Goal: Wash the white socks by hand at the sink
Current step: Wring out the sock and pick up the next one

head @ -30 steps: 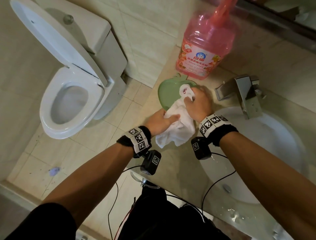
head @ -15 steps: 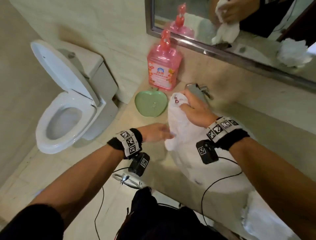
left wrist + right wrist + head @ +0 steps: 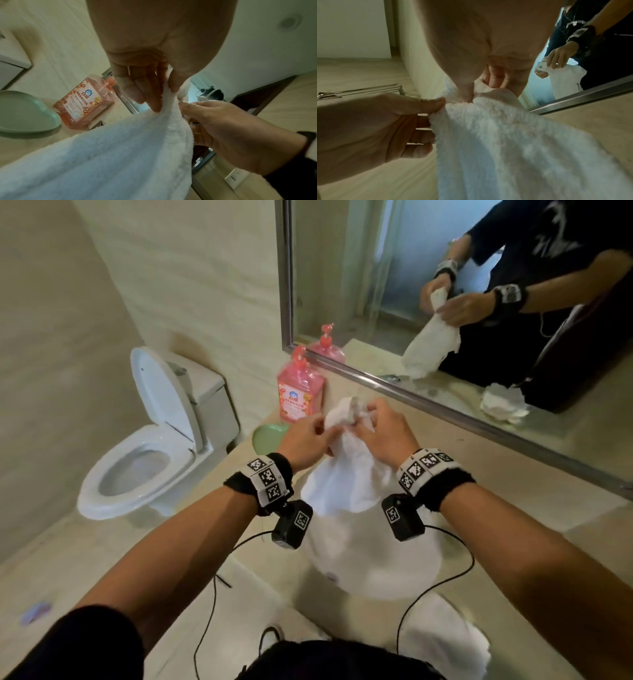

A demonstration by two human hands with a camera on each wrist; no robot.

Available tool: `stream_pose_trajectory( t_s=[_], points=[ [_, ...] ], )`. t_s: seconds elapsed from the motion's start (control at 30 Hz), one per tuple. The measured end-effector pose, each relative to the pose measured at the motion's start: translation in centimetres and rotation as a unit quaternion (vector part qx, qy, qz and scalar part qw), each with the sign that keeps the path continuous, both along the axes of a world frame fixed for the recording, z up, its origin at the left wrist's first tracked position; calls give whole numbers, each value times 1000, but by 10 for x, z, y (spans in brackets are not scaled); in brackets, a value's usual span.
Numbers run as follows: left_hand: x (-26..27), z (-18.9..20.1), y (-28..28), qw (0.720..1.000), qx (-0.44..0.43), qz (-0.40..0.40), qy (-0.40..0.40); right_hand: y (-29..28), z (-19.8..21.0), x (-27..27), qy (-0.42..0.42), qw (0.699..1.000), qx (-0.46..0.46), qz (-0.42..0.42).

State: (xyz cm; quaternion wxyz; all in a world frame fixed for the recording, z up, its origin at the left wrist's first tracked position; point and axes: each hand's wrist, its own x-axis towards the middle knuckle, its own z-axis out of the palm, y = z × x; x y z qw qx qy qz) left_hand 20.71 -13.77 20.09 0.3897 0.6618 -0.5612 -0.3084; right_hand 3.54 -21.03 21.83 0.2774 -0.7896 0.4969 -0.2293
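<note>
White sock (image 3: 346,474) | left hand (image 3: 305,440) and right hand (image 3: 383,436) both grasp its top above sink (image 3: 370,573) | washing apparently unfinished; rinsing left.

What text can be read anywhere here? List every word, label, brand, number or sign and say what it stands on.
"白猫": large brand characters on the label of the pink bottle, under a round blue logo.
Smaller lines on that label: too blurred to read.
Black-and-white square codes on the wristbands: patterns, no letters.
Small dark mark on the white sock in the mirror: too small to read.
</note>
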Motion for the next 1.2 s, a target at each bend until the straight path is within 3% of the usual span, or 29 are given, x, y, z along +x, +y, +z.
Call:
stream_pose_trajectory(
  t_s=[0.13,0.4,0.57,0.67,0.77,0.87,0.9,0.97,1.03,1.07,1.13,1.2],
  points=[
    [-18,14,9,998,-16,50,19,7,7,-5,35,997,-44,-49],
    [-30,21,32,990,3,137,43,21,11,5,87,982,-168,-18],
    [-23,24,37,979,23,167,110,24,17,11,6,993,-117,-29],
    [-16,21,40,978,51,170,109,22,22,13,-46,997,-67,-5],
    [-8,21,45,986,77,106,106,20,28,13,-84,995,0,55],
    [-2,17,53,986,118,32,113,18,35,13,-69,988,38,130],
    [-2,18,55,990,105,17,93,17,36,13,-64,985,40,153],
    [2,22,54,998,23,-44,-48,14,40,16,-57,978,46,197],
    [8,29,52,981,-35,-106,-156,13,43,20,-48,972,52,225],
    [10,34,50,983,-34,-124,-134,12,44,22,-48,972,51,225],
    [14,39,47,992,-3,-126,1,9,45,24,-58,978,33,197],
    [16,42,47,980,75,-102,155,5,44,27,-55,990,10,131]
  ],
)
